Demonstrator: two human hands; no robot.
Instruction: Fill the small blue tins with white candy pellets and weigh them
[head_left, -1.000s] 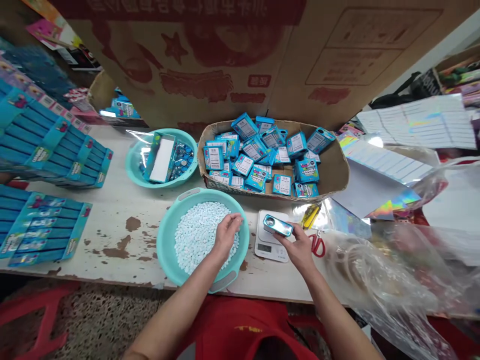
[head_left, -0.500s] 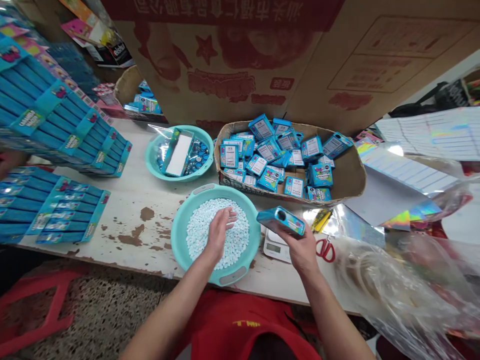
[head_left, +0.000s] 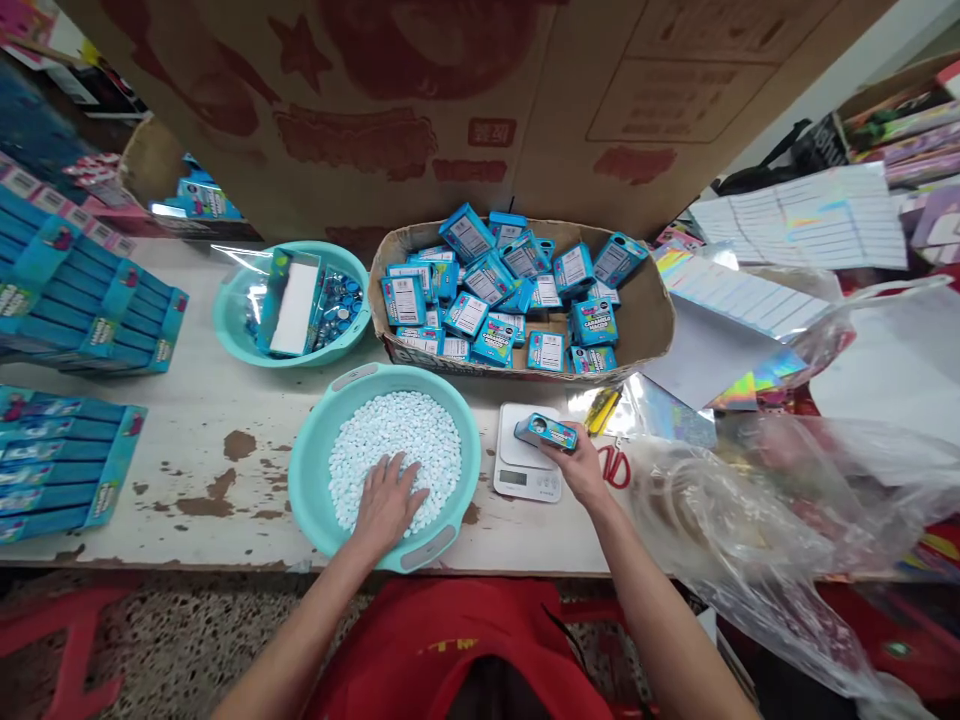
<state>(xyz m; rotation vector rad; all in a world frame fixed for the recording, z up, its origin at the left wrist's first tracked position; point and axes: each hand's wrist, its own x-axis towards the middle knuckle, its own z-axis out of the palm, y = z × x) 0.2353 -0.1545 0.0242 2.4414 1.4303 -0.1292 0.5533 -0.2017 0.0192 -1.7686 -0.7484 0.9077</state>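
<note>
One red-printed cardboard carton (head_left: 487,140): rises beyond the fingers of both hands.
White worktable (head_left: 262,385): runs beneath both hands, its paint worn to brown patches left of the left fingers.
Cut-down cardboard tray (head_left: 651,330): ahead of the right fingers, holding many small "Caramelo Macizo" boxes (head_left: 495,340).
Large teal basin (head_left: 309,460): all around the left fingers.
Digital scale (head_left: 526,482): below and just left of the right fingers; its reading is too small to tell.
Left hand (head_left: 388,505): palm down, fingers spread and touching the pellets; whether any are caught underneath is hidden.
Right hand (head_left: 583,465): fingers grasping a box by its near, right-hand end.
Red-handled scissors (head_left: 615,466): just right of the right fingers.
Blue candy box (head_left: 546,430): in the right fingers, over the scale, round hole on its upper narrow face; contact with the scale is unclear. It looks light, glossy and slightly slick, thin card that would dent; a gentle pinch across the sides, clear of the hole, should suit.
White pellets (head_left: 397,425): under and ahead of the left fingers; probably hard, light and apt to roll, safer cupped than pinched.
</note>
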